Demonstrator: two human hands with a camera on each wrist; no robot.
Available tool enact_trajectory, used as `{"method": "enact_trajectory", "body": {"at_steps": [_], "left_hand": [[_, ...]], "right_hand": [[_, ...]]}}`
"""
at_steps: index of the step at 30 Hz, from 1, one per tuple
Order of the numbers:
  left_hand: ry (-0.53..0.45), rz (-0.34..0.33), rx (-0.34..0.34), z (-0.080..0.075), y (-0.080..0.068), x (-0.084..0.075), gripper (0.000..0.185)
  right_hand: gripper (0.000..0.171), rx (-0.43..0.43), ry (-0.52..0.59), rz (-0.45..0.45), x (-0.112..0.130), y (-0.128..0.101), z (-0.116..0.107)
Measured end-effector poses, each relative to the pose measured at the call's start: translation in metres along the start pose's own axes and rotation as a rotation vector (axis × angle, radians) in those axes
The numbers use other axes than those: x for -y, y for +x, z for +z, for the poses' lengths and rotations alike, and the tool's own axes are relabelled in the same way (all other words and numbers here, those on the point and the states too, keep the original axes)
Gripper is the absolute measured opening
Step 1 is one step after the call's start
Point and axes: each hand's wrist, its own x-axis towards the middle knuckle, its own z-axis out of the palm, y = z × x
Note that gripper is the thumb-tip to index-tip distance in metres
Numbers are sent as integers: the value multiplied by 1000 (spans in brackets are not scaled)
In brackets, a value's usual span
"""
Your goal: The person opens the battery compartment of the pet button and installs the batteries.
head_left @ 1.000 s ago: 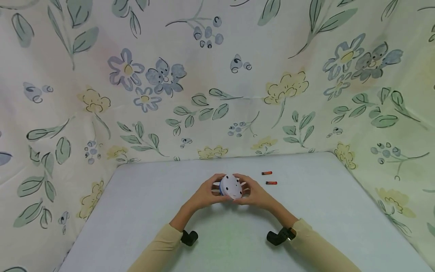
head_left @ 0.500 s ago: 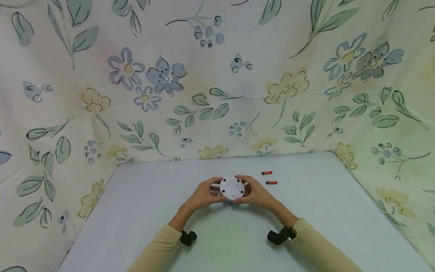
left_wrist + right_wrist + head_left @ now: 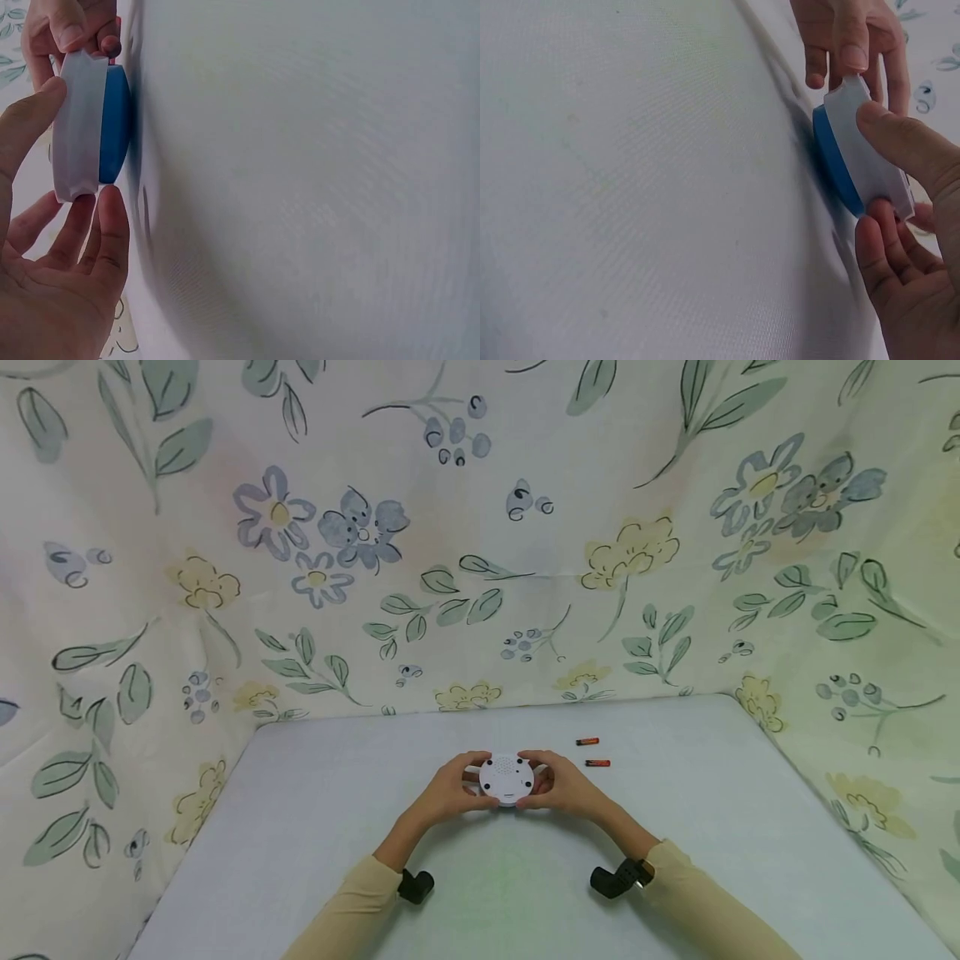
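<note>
Round white device, blue face down and largely hidden against the bench, is gripped by curled fingers of left hand and right hand.

left hand + right hand grip white round device | on table | two batteries just right

One round white-and-blue device, two small batteries, two hands and one table.
</note>
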Motion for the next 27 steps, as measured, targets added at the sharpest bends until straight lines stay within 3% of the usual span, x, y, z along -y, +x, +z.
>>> {"method": "enact_trajectory", "body": {"at_steps": [8,18,23,27], "left_hand": [[75,-18,-9,4,3,-2,81],[60,-19,-14,4,0,-1,80],[56,-23,-20,5,1,-1,80],[41,17,-33,7,2,1,80]], "right_hand": [[76,19,4,-26,0,-1,-3],[67,-5,25,-45,-2,-4,-7],[65,-27,-28,-85,0,0,-7],[66,-33,-109,-117,5,5,-7]]}}
